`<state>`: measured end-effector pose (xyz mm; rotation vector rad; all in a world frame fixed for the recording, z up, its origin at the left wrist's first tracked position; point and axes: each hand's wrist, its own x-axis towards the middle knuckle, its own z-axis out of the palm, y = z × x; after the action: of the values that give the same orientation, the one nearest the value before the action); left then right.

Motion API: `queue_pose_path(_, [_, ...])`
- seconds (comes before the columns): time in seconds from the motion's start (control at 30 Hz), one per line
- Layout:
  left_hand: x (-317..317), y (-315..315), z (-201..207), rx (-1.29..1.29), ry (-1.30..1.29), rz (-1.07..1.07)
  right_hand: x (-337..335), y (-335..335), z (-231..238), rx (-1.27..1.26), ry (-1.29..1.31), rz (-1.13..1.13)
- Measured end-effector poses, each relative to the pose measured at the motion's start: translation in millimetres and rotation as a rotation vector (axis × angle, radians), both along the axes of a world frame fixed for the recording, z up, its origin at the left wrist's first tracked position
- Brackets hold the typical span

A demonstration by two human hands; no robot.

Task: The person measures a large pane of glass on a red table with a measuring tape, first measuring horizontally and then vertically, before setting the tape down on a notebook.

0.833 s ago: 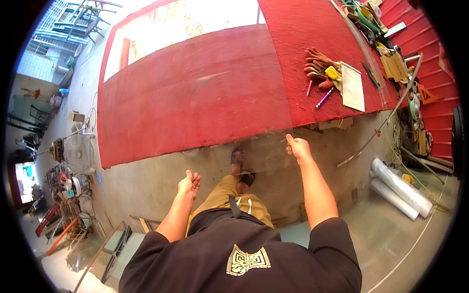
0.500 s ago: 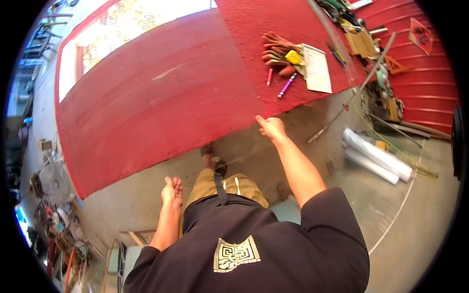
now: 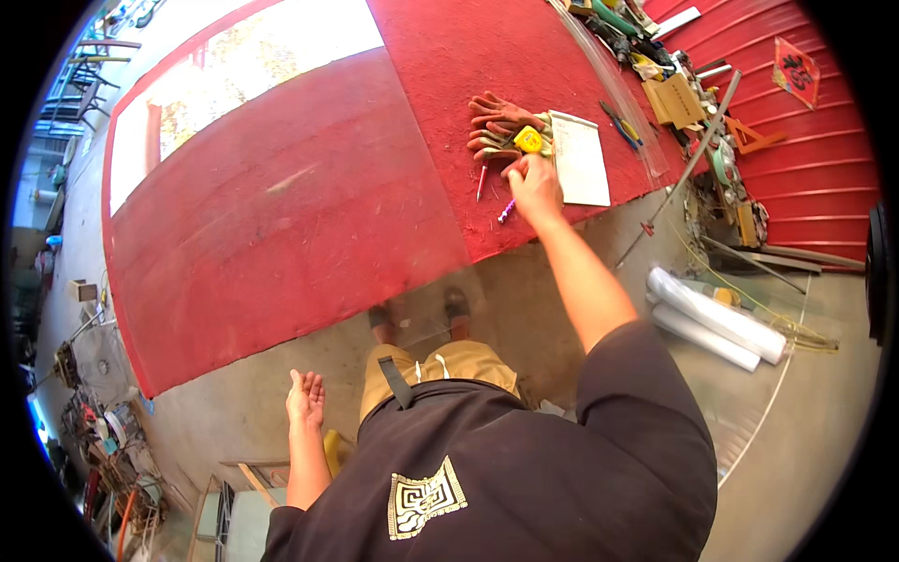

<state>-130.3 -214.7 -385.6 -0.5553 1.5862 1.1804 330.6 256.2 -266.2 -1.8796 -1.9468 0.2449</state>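
Note:
A large glass pane covers the left part of a red cloth-covered table and mirrors a bright window. My right hand is over the table's right part, just nearer than a yellow tape measure. It hides the upper end of a purple pen-like stick; its fingertips are tucked from sight, so I cannot tell if they grip anything. Red-palmed work gloves lie beside the tape, with a red pen below them and a white notepad to the right. My left hand hangs open and bare, away from the table.
Pliers and clear strips lie along the table's right side. Plastic-wrapped rolls rest on the floor at right, near a long metal rod. Piled odds and ends stand at far left.
My right hand has moved from the table's near edge onto the area by the tape measure and purple stick. The view has shifted; my left hand remains open and low.

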Motion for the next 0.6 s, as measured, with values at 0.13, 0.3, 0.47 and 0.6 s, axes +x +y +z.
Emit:
queue_pose_path(0.13, [40,-33,10,0.045,0.065,0.096,28,87,-8,-0.211,-0.167,-0.091])
queue_pose_path(0.3, [134,-78,15,-0.091,-0.033,0.049,53,116,-26,-0.363,-0.192,0.044])
queue_pose_path(0.47, [212,-60,32,-0.133,-0.047,-0.110,68,111,-27,-0.191,-0.229,0.106])
queue_pose_path(0.6, [233,11,69,-0.020,0.120,-0.488,66,90,-11,0.220,0.202,-0.080])
